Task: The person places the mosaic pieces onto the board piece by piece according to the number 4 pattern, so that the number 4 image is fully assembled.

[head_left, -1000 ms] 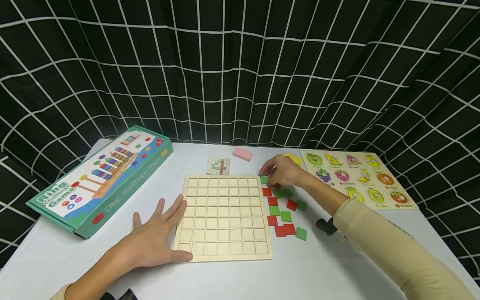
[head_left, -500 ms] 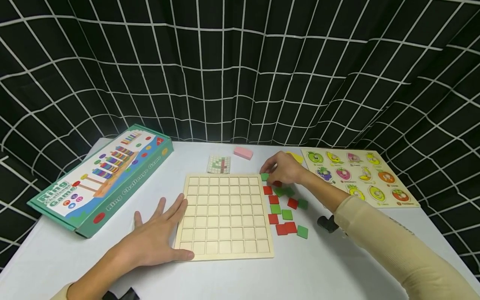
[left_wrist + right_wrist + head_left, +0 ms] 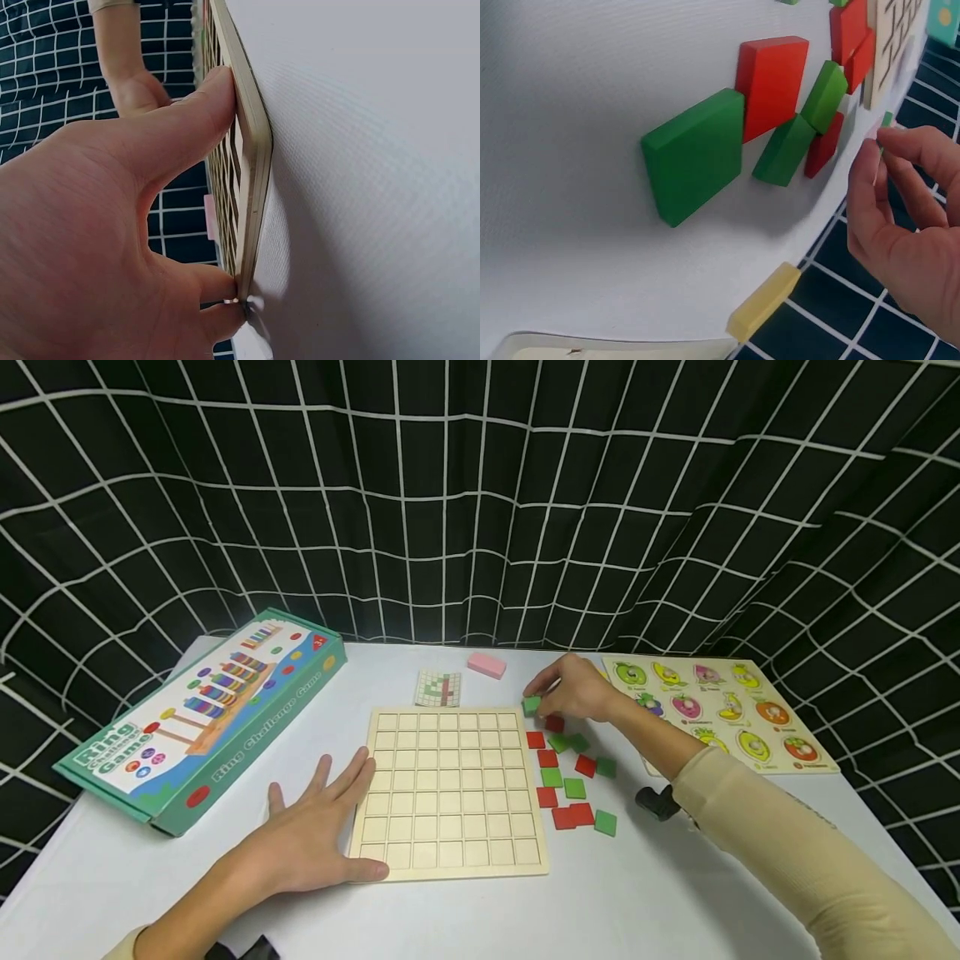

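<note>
A wooden grid board (image 3: 450, 874) of square recesses lies on the table in front of me. My left hand (image 3: 307, 839) rests on its left edge, fingers spread, with the thumb on the near corner; in the left wrist view the thumb (image 3: 199, 112) presses on the frame of the board. At the far right corner of the board my right hand (image 3: 577, 687) pinches a green square tile (image 3: 532, 706) between thumb and fingertips. Below that hand a red tile (image 3: 554, 724) lies on the table. Several more red and green tiles, such as a green tile (image 3: 574, 788), lie along the board's right side.
A small pattern card (image 3: 438, 689) and a pink block (image 3: 487, 666) lie behind the board. The Ring Challenge Game box (image 3: 202, 718) stands at left, a fruit puzzle board (image 3: 750, 718) at right. A yellow block (image 3: 763, 302) shows in the right wrist view. Black gridded cloth (image 3: 480, 510) hangs behind.
My right hand has picked up the green tile near the board's far right corner and moved slightly up and right with it. The left hand has stayed on the board.
</note>
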A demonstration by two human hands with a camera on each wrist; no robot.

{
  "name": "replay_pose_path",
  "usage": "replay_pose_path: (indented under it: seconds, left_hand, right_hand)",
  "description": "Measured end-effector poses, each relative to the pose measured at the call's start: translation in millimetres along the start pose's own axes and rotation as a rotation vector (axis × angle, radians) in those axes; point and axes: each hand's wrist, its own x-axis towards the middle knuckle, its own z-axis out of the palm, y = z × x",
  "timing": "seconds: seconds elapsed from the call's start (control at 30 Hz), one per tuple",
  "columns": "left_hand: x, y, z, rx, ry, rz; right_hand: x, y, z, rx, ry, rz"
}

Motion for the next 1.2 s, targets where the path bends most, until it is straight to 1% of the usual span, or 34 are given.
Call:
replay_pose_path:
  seconds: [0.27,0.43,0.67,0.83,0.97,1.2]
  left_hand:
    - [1.6,0.9,0.3,-0.011,0.004,0.011]
    - [1.2,1.9,0.5,-0.026,0.000,0.002]
    - [0.3,2.0,2.3,-0.022,0.008,0.009]
    - [-2.0,1.3,2.6,-0.026,0.009,-0.004]
    - [-2.3,1.1,1.1,-0.021,0.013,-0.001]
    - [-2.9,0.0,-0.1,-0.035,0.018,-0.005]
  right_hand:
    - [-3,-4,1,0.040,0.012,0.002]
    - [-4,-9,5,0.067,-0.011,-0.014]
    - [0,-16,16,0.101,-0.035,-0.040]
    - [1,-25,21,0.103,-0.044,-0.062]
    - [3,-34,25,0.104,-0.048,-0.069]
    - [8,-48,34,0.104,-0.062,-0.060]
